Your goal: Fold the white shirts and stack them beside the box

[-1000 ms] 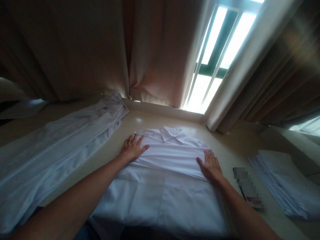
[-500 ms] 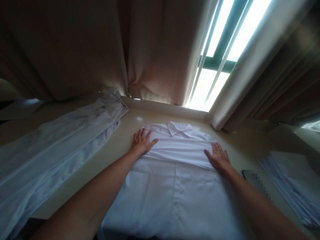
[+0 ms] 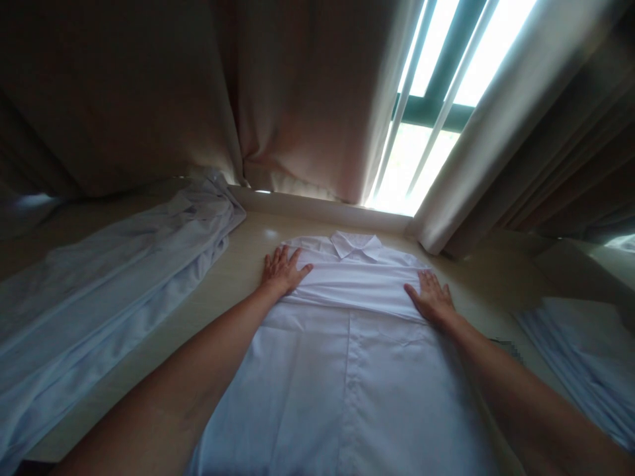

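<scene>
Your left hand and right hand are lying spread, apparently flattening the shirt between them; releasing is probably calling for gentleness.

Open lane of tabletop between shirt and garment pile; folded stack blocks far right

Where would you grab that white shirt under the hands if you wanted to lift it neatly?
Probably by both side edges just below the collar, one hand coming in from each side. The white shirt lies flat, collar at the far end, and the left hand and right hand rest near those edges, fingers spread.
</scene>
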### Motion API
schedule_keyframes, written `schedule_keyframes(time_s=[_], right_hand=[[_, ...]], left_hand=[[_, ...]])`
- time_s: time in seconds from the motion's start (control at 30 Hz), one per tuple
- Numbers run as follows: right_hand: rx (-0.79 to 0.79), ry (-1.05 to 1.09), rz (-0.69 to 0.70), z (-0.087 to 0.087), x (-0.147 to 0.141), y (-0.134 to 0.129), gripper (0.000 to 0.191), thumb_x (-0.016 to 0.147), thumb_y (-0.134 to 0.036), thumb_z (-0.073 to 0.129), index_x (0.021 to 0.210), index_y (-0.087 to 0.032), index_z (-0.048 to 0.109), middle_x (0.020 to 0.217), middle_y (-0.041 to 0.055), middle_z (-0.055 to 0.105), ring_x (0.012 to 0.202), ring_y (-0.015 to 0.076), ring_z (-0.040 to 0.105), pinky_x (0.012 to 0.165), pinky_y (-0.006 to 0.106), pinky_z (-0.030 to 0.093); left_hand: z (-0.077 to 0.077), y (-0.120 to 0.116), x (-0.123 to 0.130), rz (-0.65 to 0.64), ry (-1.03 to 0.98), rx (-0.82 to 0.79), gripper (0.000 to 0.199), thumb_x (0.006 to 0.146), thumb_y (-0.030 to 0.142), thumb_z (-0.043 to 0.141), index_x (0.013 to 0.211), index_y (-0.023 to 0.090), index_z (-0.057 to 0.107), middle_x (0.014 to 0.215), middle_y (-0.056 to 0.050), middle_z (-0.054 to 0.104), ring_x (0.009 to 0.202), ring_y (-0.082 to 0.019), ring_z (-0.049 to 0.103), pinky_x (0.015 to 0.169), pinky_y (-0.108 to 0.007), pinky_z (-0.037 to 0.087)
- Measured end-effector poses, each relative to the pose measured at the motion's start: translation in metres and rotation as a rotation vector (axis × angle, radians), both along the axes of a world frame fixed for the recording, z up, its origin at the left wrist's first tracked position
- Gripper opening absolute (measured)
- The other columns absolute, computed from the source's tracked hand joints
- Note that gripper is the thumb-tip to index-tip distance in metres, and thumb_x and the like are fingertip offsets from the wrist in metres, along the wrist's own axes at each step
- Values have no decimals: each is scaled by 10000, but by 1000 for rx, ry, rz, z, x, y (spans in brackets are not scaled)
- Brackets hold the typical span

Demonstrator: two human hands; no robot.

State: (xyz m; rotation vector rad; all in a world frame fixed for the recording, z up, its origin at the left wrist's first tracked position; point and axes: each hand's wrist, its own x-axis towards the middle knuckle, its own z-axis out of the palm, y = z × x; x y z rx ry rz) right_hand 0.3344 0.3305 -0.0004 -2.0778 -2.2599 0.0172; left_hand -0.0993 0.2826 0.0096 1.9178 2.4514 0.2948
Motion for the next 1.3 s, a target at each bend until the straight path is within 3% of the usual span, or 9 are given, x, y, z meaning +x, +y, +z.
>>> schedule_keyframes(time_s=[0.13,0.27,0.37,0.5,0.73,0.87,1.0,1.13,1.3], right_hand=[[147,-35,82,27,-33,-21,773,940,-607,191,1492,-66,215,1556,156,163,1441,307,54,1137,545,0],[253,40,484,50,-122,-71,643,977,-522,191,1496,-144,229,1557,101,198,1448,237,65,1156,481,29],[168,121,655,52,-197,-110,573,987,-500,167,1497,-245,233,1566,39,186,1448,220,77,1153,479,63],[-19,149,636,39,-254,-135,588,975,-551,128,1497,-295,219,1569,33,176,1445,255,93,1131,527,82],[-82,116,574,33,-259,-141,630,961,-589,117,1506,-280,187,1583,48,106,1447,276,21,1127,527,-4],[-96,108,555,35,-263,-140,631,961,-589,115,1510,-281,163,1585,50,91,1447,270,15,1127,530,5],[-99,71,551,40,-268,-145,634,962,-586,139,1513,-272,142,1587,55,63,1445,285,-5,1113,569,10],[93,92,543,42,-264,-177,653,960,-583,179,1515,-241,140,1585,62,59,1448,258,-29,1123,545,-21],[83,87,376,25,-212,-212,718,947,-600,178,1504,-146,205,1571,119,119,1447,275,25,1130,531,8]], left_hand=[[25,-11,0,-32,0,119,712,888,633,249,1465,221,307,1540,-106,279,1429,-282,197,1145,-507,138],[43,-59,5,-216,47,260,611,933,482,284,1424,130,371,1488,-125,377,1390,-223,299,1166,-412,155],[30,-117,16,-342,52,190,656,907,527,348,1431,132,366,1507,-123,346,1404,-224,271,1168,-385,167],[3,-181,19,-316,16,66,716,856,655,364,1471,298,283,1561,-63,234,1436,-272,179,1156,-487,150],[5,-257,-19,-251,-9,3,740,855,664,350,1487,295,239,1582,-57,149,1450,-267,115,1169,-474,79],[8,-289,-22,-268,0,-7,748,858,669,328,1492,286,224,1584,-58,134,1452,-266,98,1168,-475,79],[13,-297,-17,-261,17,19,758,849,688,319,1486,285,245,1580,-59,155,1449,-270,121,1166,-475,89],[15,-296,-17,-256,17,40,771,841,701,322,1484,282,254,1576,-69,170,1443,-276,147,1162,-473,109],[5,-294,-19,-259,32,49,760,844,689,338,1485,290,249,1577,-62,168,1445,-270,141,1166,-467,91]])
